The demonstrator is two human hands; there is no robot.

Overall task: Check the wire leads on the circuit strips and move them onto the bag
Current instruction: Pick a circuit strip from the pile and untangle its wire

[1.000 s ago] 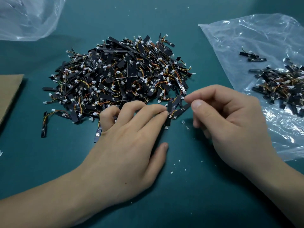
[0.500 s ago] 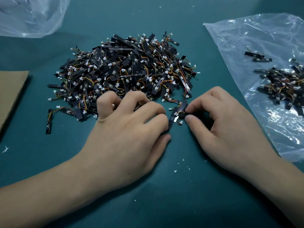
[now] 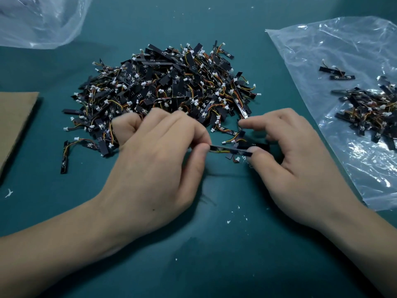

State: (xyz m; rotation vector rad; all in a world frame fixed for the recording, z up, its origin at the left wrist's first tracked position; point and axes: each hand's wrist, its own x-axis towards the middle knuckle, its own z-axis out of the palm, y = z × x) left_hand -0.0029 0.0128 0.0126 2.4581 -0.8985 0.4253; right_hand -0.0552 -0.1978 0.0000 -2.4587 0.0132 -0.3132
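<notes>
Circuit strips [image 3: 167, 89] heap mid-worktop [image 3: 214, 254], some already on the bag [image 3: 335, 61] at your right. Your left hand [image 3: 159, 160] and right hand [image 3: 296, 160] each pinch one end of a single black strip [image 3: 231, 149] beside the heap. Tangled neighbours may snag it and ride along. Thin yellow leads [image 3: 221, 150] run along it.

1. Small electronics assembly or inspection workshop; bench work.
2. Teal-covered desk [image 3: 214, 265] under the fingers [image 3: 257, 123].
3. Beyond the fingers: a big loose pile of black circuit strips [image 3: 167, 82] with coloured wire leads and white connectors.
4. Right of the fingers: a clear plastic bag [image 3: 322, 50] laid flat, with a smaller batch [image 3: 369, 110] on it.
5. Left of the fingers: a second clear bag [image 3: 38, 20] and a cardboard sheet [image 3: 15, 121].
6. White flecks [image 3: 228, 221] on the desk, nearer than the fingers.
</notes>
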